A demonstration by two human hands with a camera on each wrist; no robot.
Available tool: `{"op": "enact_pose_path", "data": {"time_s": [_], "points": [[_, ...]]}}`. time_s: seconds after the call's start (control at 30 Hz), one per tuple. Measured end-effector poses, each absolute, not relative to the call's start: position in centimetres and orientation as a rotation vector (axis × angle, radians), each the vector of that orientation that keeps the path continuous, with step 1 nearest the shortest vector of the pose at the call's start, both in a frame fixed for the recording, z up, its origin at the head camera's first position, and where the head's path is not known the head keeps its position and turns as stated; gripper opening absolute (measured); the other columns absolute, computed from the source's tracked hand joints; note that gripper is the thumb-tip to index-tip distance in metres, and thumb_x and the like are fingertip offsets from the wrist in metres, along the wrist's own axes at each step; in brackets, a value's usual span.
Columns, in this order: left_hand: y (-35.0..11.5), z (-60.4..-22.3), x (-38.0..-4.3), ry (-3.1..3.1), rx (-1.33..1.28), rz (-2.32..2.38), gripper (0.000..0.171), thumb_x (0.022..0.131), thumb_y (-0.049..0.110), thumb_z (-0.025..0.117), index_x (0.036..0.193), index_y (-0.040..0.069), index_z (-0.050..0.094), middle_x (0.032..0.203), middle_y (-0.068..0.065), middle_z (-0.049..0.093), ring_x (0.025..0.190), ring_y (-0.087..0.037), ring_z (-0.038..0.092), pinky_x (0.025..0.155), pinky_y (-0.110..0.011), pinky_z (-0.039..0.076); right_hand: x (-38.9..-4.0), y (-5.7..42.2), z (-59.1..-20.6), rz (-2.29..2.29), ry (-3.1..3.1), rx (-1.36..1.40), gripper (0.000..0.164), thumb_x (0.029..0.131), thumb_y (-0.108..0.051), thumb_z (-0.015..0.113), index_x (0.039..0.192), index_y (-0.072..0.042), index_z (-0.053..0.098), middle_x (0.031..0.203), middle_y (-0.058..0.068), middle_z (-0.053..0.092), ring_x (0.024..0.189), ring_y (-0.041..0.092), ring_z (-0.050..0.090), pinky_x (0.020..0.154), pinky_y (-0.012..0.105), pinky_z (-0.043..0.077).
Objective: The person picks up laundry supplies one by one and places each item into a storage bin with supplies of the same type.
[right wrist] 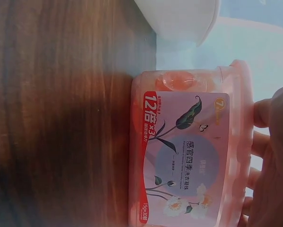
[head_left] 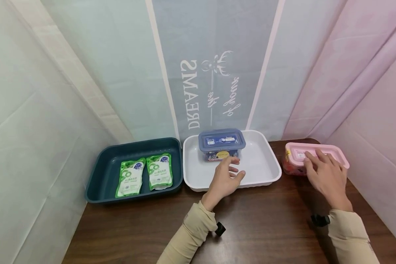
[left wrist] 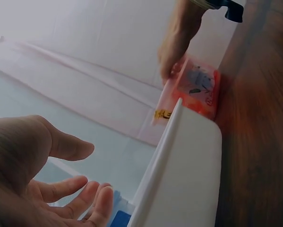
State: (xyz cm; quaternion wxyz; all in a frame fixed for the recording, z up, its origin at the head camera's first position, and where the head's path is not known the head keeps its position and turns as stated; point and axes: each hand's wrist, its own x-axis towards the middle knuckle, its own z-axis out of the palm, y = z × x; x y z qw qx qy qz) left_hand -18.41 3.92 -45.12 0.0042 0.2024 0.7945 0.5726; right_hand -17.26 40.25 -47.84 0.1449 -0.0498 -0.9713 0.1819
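My right hand point(head_left: 328, 178) rests on the pink lid of a box of laundry capsules point(head_left: 298, 156), which stands on the table to the right of the white tray. In the right wrist view, its fingers touch the lid of this box point(right wrist: 188, 156), whose flowered label faces the camera. Over the front part of the white tray point(head_left: 260, 172) hovers my left hand point(head_left: 225, 178), fingers loosely bent and holding nothing. Just beyond it, a blue-lidded box point(head_left: 222, 141) sits inside that tray at the back. The left hand partly overlaps this box's front in the head view.
A dark green tray point(head_left: 102, 176) at the left holds two green-and-white pouches, one point(head_left: 131, 178) beside the other point(head_left: 160, 171). Curtain-like fabric walls point(head_left: 217, 36) enclose the brown wooden table point(head_left: 135, 231) at the back and both sides.
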Motion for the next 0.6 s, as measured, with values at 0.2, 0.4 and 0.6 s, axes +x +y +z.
{"op": "enact_pose_path", "data": {"time_s": [0.2, 0.4, 0.6], "points": [[4.7, -45.2, -17.7, 2.424, 0.651, 1.810, 0.038, 0.098, 0.006, 0.073, 0.134, 0.001, 0.062, 0.130, -0.018, 0.067, 0.102, -0.023, 0.073, 0.086, -0.019, 0.059, -16.1, 39.9, -48.0, 0.539, -2.782, -0.140, 0.060, 0.112, -0.046, 0.035, 0.157, -0.009, 0.052, 0.169, 0.028, 0.033, 0.148, 0.060, 0.028, 0.114, 0.083, 0.014], [5.7, -45.4, -17.1, 2.335, 0.612, 1.810, 0.036, 0.099, 0.008, 0.074, 0.133, 0.005, 0.064, 0.128, -0.010, 0.071, 0.098, -0.009, 0.072, 0.086, -0.017, 0.059, -14.8, 39.5, -48.0, 0.543, -2.772, -0.131, 0.058, 0.112, -0.045, 0.038, 0.156, -0.011, 0.055, 0.167, 0.028, 0.036, 0.148, 0.059, 0.030, 0.112, 0.084, 0.015], [6.9, -46.1, -16.4, 2.261, 0.623, 1.837, 0.034, 0.097, 0.006, 0.075, 0.130, 0.005, 0.065, 0.126, -0.008, 0.072, 0.093, -0.002, 0.070, 0.085, -0.017, 0.059, -13.5, 39.0, -48.0, 0.533, -2.749, -0.118, 0.056, 0.112, -0.044, 0.040, 0.154, -0.011, 0.058, 0.165, 0.028, 0.039, 0.148, 0.056, 0.033, 0.110, 0.083, 0.017]]}}
